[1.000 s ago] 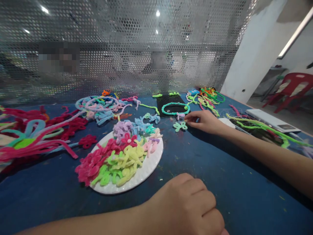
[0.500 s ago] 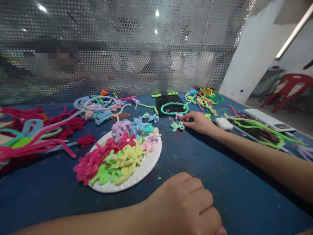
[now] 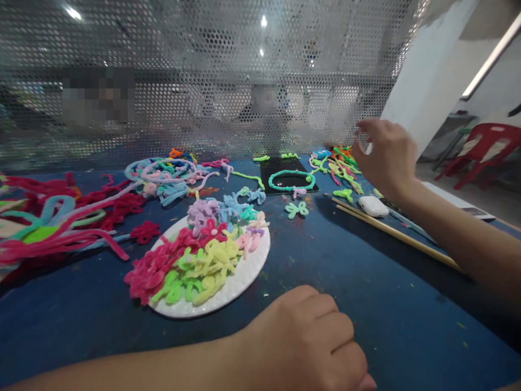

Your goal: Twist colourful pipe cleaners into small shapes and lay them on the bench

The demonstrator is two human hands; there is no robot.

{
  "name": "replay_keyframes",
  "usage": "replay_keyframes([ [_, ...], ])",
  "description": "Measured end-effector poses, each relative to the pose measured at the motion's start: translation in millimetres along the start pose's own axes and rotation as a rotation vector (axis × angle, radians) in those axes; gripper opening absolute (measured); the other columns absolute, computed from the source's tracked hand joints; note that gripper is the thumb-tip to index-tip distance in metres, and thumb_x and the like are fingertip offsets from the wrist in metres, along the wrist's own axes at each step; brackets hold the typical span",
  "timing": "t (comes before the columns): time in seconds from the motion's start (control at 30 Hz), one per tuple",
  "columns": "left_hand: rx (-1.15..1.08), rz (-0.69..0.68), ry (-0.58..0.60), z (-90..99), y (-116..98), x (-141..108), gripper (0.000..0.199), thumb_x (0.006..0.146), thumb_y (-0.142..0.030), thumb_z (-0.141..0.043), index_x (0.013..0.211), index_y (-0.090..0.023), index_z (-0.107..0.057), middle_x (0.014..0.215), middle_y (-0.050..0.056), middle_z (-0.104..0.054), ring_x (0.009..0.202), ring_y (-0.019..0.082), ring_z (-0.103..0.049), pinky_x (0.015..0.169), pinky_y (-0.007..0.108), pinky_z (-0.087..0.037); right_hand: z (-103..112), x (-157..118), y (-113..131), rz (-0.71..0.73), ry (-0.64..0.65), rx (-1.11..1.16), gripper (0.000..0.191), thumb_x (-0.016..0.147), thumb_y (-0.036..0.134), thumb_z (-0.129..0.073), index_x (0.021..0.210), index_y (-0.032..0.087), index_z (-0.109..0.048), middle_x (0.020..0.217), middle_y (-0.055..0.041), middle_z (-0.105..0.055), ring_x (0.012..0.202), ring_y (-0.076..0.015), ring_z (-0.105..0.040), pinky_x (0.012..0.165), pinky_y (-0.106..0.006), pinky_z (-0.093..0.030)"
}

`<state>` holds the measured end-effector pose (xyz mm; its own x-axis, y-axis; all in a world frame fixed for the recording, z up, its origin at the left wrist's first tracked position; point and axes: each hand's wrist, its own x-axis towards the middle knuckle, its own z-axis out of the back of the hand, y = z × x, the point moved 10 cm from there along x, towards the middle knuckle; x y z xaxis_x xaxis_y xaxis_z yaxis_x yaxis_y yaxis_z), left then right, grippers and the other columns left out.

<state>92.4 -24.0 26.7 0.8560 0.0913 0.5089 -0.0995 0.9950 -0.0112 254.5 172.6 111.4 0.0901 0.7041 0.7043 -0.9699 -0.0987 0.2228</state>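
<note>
Blue tabletop (image 3: 303, 277), kinda cluttered: a mint pipe-cleaner flower (image 3: 297, 209) is laid between the loaded white plate (image 3: 260, 258) and some wooden sticks (image 3: 401, 235). Right hand (image 3: 388, 157) is held up, blurry, thumb and fingers apart; left hand (image 3: 311, 339) is rested up front, fingers folded together.

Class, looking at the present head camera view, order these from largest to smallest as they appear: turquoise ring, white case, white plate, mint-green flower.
1. White plate
2. Turquoise ring, judged by its outline
3. White case
4. Mint-green flower, only slightly smaller than the case
</note>
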Motion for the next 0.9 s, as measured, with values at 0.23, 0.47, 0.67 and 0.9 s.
replay_keyframes([
  [0.23, 0.000, -0.011, -0.021, 0.3, 1.5, -0.1, 0.031, 0.094, -0.031, -0.051, 0.067, -0.016, -0.052, 0.063, -0.001, -0.051, 0.060, 0.014, -0.047, 0.056, 0.028, -0.036, -90.3, -43.2, 27.5, 0.011, 0.618, 0.237, 0.032, 0.084, 0.042, -0.055, 0.071, 0.017, -0.070, 0.063, -0.0050, -0.068, 0.053, -0.0152, -0.057, 0.053, -0.027, -0.040],
  [0.47, -0.010, 0.002, -0.020, -0.4, 1.3, 0.4, 0.030, 0.094, -0.030, -0.052, 0.068, -0.016, -0.054, 0.062, -0.001, -0.051, 0.061, 0.015, -0.047, 0.056, 0.028, -0.036, -116.6, -62.7, 51.3, -0.055, 0.807, 0.404, 0.021, 0.077, 0.028, -0.059, 0.063, 0.016, -0.068, 0.055, -0.0015, -0.065, 0.042, -0.0089, -0.046, 0.044, -0.022, -0.035],
  [0.67, -0.005, 0.003, -0.056, 2.6, 2.3, 1.1, 0.035, 0.095, -0.029, -0.047, 0.064, -0.015, -0.052, 0.059, -0.001, -0.049, 0.057, 0.015, -0.044, 0.052, 0.029, -0.032, -122.5, -55.8, 32.9, -0.062, 0.759, 0.439, 0.016, 0.075, 0.026, -0.061, 0.067, 0.016, -0.072, 0.059, -0.0022, -0.066, 0.051, -0.0116, -0.052, 0.048, -0.023, -0.036],
  [0.9, -0.004, 0.023, -0.023, 2.1, 2.3, 0.7, 0.034, 0.094, -0.031, -0.050, 0.065, -0.015, -0.053, 0.061, 0.000, -0.050, 0.057, 0.014, -0.042, 0.054, 0.028, -0.033, -125.7, -52.3, 26.9, -0.036, 0.734, 0.453, 0.022, 0.077, 0.033, -0.061, 0.072, 0.015, -0.073, 0.060, -0.0025, -0.065, 0.053, -0.0117, -0.052, 0.049, -0.023, -0.035],
])
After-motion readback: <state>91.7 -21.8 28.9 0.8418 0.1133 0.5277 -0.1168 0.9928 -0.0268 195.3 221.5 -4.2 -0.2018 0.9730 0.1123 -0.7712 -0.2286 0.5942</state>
